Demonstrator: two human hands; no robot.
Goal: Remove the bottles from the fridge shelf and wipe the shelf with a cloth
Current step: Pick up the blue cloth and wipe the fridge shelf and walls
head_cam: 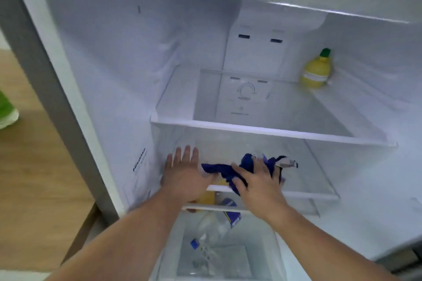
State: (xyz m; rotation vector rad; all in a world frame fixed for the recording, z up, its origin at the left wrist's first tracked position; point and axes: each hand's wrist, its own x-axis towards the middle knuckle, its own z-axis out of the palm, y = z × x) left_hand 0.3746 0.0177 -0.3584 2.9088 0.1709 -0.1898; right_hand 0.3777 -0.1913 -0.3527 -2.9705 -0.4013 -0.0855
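A dark blue cloth (249, 165) lies bunched on the middle glass shelf (308, 194) of the open fridge. My right hand (258, 186) presses down on it with fingers spread. My left hand (185, 173) rests flat on the same shelf just to the left, thumb touching the cloth's end. A yellow lemon-shaped bottle (316, 70) with a green cap stands at the back right of the upper shelf (274, 132). Below the hands, a clear plastic bottle (212, 228) with a blue cap lies tilted in the bottom drawer, and an orange-filled bottle (206, 198) shows under the shelf.
The fridge's left wall (127, 89) and grey outer frame (41, 70) stand close to my left arm. Wooden floor (27, 166) shows at the left, with a green and white shoe (6, 112) on it. A control dial (246, 92) sits on the back wall.
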